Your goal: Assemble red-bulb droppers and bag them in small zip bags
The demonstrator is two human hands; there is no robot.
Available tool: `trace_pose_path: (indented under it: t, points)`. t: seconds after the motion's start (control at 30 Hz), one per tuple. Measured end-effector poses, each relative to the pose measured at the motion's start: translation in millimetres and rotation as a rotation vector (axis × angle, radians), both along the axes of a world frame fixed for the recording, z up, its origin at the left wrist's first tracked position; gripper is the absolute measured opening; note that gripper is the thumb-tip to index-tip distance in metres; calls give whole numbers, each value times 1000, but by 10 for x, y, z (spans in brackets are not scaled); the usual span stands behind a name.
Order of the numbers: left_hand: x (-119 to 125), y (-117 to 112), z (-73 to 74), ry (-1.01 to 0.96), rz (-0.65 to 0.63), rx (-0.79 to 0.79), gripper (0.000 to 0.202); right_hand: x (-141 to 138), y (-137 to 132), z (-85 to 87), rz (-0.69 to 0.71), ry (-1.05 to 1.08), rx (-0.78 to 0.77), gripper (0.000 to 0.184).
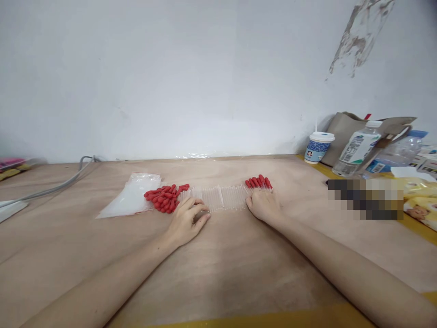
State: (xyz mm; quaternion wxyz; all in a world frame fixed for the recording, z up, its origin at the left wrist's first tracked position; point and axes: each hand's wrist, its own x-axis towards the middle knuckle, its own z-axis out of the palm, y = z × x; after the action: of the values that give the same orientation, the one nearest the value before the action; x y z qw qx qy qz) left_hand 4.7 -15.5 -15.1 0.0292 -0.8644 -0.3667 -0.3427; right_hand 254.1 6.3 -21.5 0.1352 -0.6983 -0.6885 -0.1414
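Left fingers (198, 210) curl loosely, right fingers (255, 202) fold, any hold unclear; squaring the clear tubes (212, 198) seemingly needs gentle pressure.

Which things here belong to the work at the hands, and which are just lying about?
Working set:
clear tubes
red bulb pile by the left hand
red bulbs beyond the right hand
plastic packet, probably

Lying about:
lidded cup
white-capped bottle
beige bag
grey cable

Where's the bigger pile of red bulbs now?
Head view, left of centre: the bigger red bulb pile lies between the whitish plastic packet and the left hand.
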Motion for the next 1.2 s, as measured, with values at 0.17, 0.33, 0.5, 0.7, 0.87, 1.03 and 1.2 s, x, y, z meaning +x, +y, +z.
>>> trace_pose_path:
  t: [0.17, 0.33, 0.5, 0.7, 0.87, 1.03, 1.2]
  points:
    - [-109, 152, 263, -18, 136, 34, 14, 16, -39, -78, 97, 58, 208, 25]
    - [-312, 746, 646, 125, 348, -272, 23, 15, -50, -123, 500, 306, 254, 22]
    - [-379, 1311, 680, 333, 323, -479, 22, 13, -36, -170, 728, 406, 289, 23]
    - [-414, 1536, 569, 415, 194, -621, 20, 22, -39, -178, 763, 372, 287, 33]
    - [-461, 1589, 534, 441, 117, -685, 20, 3, -53, -127, 788, 386, 266, 23]
    - [-477, 1570, 544, 414, 132, -657, 17, -3, -53, -112, 765, 418, 237, 19]
    - [-379, 1403, 678, 293, 215, -473, 22, 6, -50, -118, 713, 401, 218, 19]
